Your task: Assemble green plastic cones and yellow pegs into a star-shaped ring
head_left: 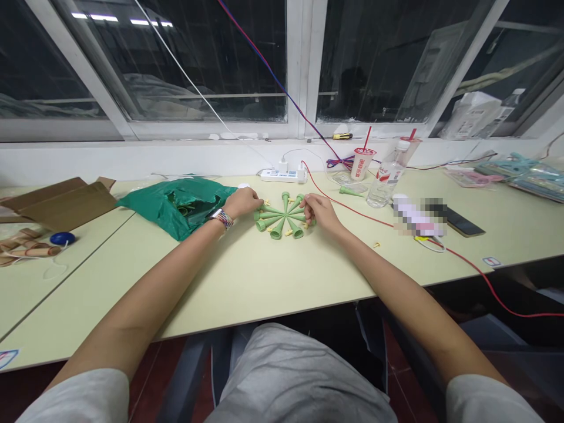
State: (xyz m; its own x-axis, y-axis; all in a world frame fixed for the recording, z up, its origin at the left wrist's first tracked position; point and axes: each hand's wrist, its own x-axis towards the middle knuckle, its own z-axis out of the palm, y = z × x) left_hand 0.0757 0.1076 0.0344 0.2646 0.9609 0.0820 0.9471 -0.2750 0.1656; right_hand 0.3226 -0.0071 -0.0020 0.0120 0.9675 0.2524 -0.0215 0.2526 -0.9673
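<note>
- The left hand [242,202] is held half closed just left of the ring of green plastic spikes [284,217], fingers curled at its edge; whether anything is gripped cannot be told.
- The right hand [321,211] is half closed at the ring's right side, fingertips [305,202] against a spike; a firm grip cannot be told.
- Small yellow bits [288,232] are scattered among the spikes.
- A woven bracelet [222,218] is worn on the left wrist.
- A green bag [176,205] lies left of the ring.
- A phone [462,222] lies right of it.
- A power strip [282,175] stands beyond it.
- A loose spike [352,190] lies beyond it, to the right.
- A bottle [385,176] and cup [363,163] stand further beyond, with red lettering too small to be read.
</note>
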